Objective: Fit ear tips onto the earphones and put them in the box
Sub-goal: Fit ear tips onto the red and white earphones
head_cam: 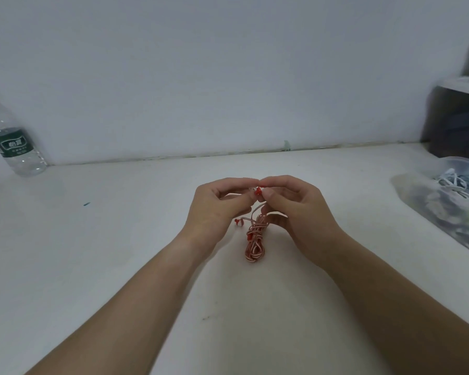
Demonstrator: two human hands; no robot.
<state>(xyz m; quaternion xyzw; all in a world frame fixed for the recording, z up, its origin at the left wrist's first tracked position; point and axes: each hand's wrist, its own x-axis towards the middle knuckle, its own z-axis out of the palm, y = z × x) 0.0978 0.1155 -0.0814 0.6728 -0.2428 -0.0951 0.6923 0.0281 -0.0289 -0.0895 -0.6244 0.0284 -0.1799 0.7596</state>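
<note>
Pinched between the fingertips of the left hand (pixel 220 204) and right hand (pixel 293 209), a small red earbud (pixel 258 191) sits just above the coiled red-and-white earphone cable (pixel 255 239). A tiny tip could slip from so fine a pinch and drop, I judge. Left of the coil lies the second red earbud (pixel 238 221); far left a clear plastic water bottle (pixel 11 142), far right a clear bag of earphones (pixel 444 207). Nothing blocks the hands.

left hand (pixel 217 205) and right hand (pixel 295 209), both bare; left forearm (pixel 146 282) and right forearm (pixel 377 282), bare to the frame's lower edge.
</note>
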